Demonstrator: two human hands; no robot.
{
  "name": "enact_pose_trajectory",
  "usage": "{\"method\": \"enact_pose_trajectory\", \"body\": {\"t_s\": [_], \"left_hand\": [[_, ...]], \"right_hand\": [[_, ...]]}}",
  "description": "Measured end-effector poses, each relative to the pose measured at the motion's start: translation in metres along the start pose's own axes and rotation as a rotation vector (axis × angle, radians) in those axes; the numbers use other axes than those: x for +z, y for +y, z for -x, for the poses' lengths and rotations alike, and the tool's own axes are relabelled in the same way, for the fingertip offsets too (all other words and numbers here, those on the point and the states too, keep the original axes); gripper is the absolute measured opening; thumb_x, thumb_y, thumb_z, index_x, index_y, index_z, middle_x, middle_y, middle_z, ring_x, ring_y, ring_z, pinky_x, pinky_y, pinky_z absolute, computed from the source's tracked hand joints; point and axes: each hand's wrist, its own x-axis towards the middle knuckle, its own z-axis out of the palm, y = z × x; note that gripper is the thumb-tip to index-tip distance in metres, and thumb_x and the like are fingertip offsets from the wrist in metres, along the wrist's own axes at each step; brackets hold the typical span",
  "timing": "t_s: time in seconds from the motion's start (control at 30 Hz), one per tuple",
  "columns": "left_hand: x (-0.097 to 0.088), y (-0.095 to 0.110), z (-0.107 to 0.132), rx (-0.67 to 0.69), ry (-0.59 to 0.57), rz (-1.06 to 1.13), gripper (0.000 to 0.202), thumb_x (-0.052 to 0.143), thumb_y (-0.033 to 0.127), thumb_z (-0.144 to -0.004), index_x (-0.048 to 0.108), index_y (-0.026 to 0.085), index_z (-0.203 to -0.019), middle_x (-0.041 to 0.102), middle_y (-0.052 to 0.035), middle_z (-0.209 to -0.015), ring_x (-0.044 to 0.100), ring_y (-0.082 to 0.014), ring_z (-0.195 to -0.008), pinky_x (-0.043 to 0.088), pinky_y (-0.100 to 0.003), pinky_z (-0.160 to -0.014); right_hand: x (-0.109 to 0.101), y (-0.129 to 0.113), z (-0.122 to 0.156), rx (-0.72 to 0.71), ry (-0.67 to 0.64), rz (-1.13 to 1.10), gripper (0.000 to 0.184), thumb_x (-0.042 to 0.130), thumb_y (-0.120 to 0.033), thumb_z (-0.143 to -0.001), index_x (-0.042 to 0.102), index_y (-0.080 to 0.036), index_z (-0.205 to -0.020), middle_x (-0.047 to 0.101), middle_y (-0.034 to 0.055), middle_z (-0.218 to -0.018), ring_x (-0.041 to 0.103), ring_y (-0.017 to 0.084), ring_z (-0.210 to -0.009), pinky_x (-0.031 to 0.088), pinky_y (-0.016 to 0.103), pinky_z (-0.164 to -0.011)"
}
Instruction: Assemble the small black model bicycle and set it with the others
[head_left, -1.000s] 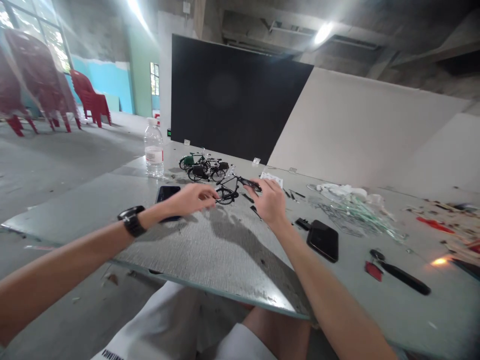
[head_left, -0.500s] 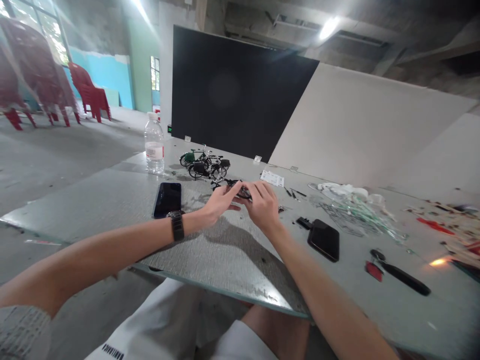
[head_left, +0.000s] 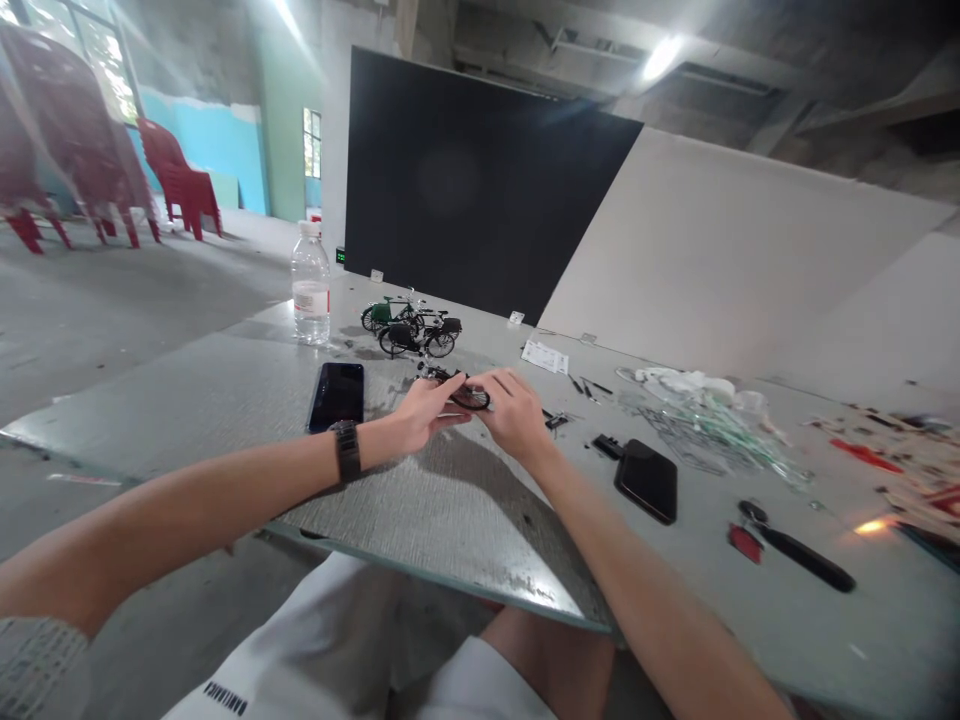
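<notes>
Both my hands meet over the grey table top, holding a small black model bicycle between them. My left hand grips its middle and rear, with a black watch on that wrist. My right hand pinches the front near a spoked wheel. The fingers hide part of the frame. Just behind stand two finished model bicycles, one green and one black. A black smartphone lies left of my left hand.
A plastic water bottle stands at the table's back left. To the right lie a second phone, a sprue of small parts, a black-handled tool and scattered red pieces. Red plastic chairs stand far left.
My hands have drawn closer around the small bicycle, which now sits lower and slightly left between them. The view has tilted a little; the objects on the table stay in place.
</notes>
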Motion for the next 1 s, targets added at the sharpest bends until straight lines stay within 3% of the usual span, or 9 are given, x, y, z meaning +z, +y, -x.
{"method": "enact_pose_trajectory", "body": {"t_s": [0.13, 0.3, 0.43, 0.57, 0.67, 0.87, 1.0], "left_hand": [[0.0, -0.001, 0.002, -0.008, -0.01, -0.016, 0.026, 0.063, 0.031, -0.096, 0.072, 0.013, -0.079, 0.074, -0.0104, -0.089, 0.069, -0.0154, -0.074, 0.059, -0.035, -0.084], [-0.002, 0.0, -0.001, -0.001, 0.004, -0.036, 0.027, 0.06, 0.027, -0.098, 0.071, 0.013, -0.078, 0.072, -0.0082, -0.08, 0.068, -0.0154, -0.069, 0.06, -0.035, -0.08], [-0.005, 0.0, -0.003, -0.022, 0.005, -0.006, 0.024, 0.062, 0.024, -0.096, 0.07, 0.011, -0.077, 0.073, -0.0104, -0.084, 0.07, -0.0173, -0.076, 0.061, -0.037, -0.085], [-0.006, 0.001, -0.003, -0.047, 0.005, -0.002, 0.019, 0.066, 0.023, -0.094, 0.068, 0.012, -0.079, 0.074, -0.0108, -0.088, 0.071, -0.0179, -0.079, 0.062, -0.036, -0.082], [-0.007, 0.001, -0.005, -0.068, 0.031, -0.025, 0.016, 0.068, 0.022, -0.093, 0.067, 0.012, -0.08, 0.073, -0.0106, -0.089, 0.071, -0.0179, -0.077, 0.063, -0.037, -0.081], [-0.015, -0.002, -0.012, -0.078, 0.041, -0.034, 0.015, 0.072, 0.022, -0.09, 0.064, 0.012, -0.082, 0.073, -0.0117, -0.087, 0.072, -0.0197, -0.078, 0.063, -0.039, -0.081], [-0.017, -0.003, -0.015, -0.047, 0.043, -0.053, 0.013, 0.071, 0.02, -0.09, 0.065, 0.011, -0.083, 0.072, -0.0103, -0.087, 0.071, -0.0182, -0.076, 0.063, -0.037, -0.076]], "right_hand": [[-0.003, 0.009, 0.0, -0.027, -0.038, -0.161, 0.033, 0.056, -0.048, -0.098, 0.069, -0.022, -0.112, 0.069, 0.0103, -0.103, 0.061, 0.025, -0.096, 0.049, 0.037, -0.084], [-0.017, 0.013, -0.002, -0.029, -0.082, -0.24, 0.06, 0.056, -0.072, -0.088, 0.068, -0.021, -0.118, 0.069, 0.0122, -0.107, 0.063, 0.027, -0.099, 0.051, 0.04, -0.086], [-0.025, 0.025, -0.003, 0.063, 0.004, -0.193, 0.052, 0.038, -0.059, -0.103, 0.07, -0.019, -0.109, 0.071, 0.0119, -0.098, 0.064, 0.024, -0.093, 0.05, 0.038, -0.084], [-0.025, 0.051, 0.003, 0.201, 0.048, -0.104, 0.044, 0.041, -0.05, -0.104, 0.071, -0.018, -0.097, 0.07, 0.0108, -0.09, 0.064, 0.023, -0.086, 0.049, 0.036, -0.079], [-0.026, 0.071, 0.011, 0.336, -0.058, -0.044, 0.038, 0.045, -0.044, -0.102, 0.072, -0.018, -0.097, 0.072, 0.0108, -0.091, 0.065, 0.024, -0.086, 0.048, 0.035, -0.077], [-0.032, 0.091, 0.019, 0.579, -0.411, 0.035, 0.024, 0.053, -0.028, -0.099, 0.076, -0.019, -0.1, 0.077, 0.0106, -0.103, 0.069, 0.023, -0.088, 0.047, 0.03, -0.073], [-0.028, 0.096, 0.025, 0.65, -0.492, 0.083, 0.025, 0.054, -0.026, -0.099, 0.077, -0.02, -0.106, 0.078, 0.0103, -0.106, 0.07, 0.023, -0.091, 0.048, 0.03, -0.075]]}}
